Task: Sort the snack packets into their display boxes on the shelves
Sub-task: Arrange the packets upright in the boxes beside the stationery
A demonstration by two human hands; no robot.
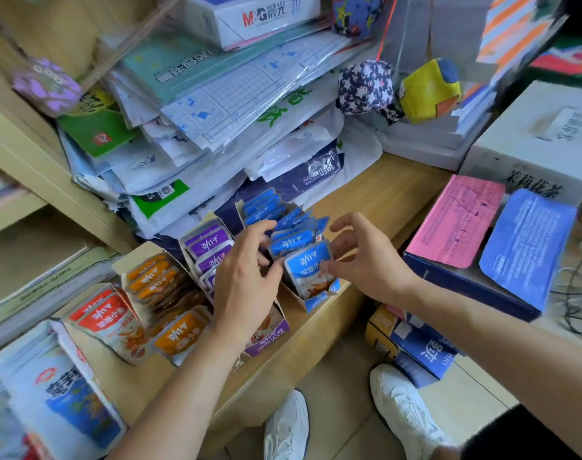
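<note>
Blue snack packets (304, 263) (glossy, flat) in cardboard box (316, 301), front one pinched between left hand (246, 280) and right hand (362, 260)

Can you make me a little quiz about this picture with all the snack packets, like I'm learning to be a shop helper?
1. Pick one: the left hand and the right hand are both at packets of which colour? A orange, B blue, C red.
2. True or false: the orange packets stand between the red packets and the purple packets.
3. Fill the gap: the pink sheet lies to the ____ of the blue packets.
Key: 1 B. 2 true. 3 right.
</note>
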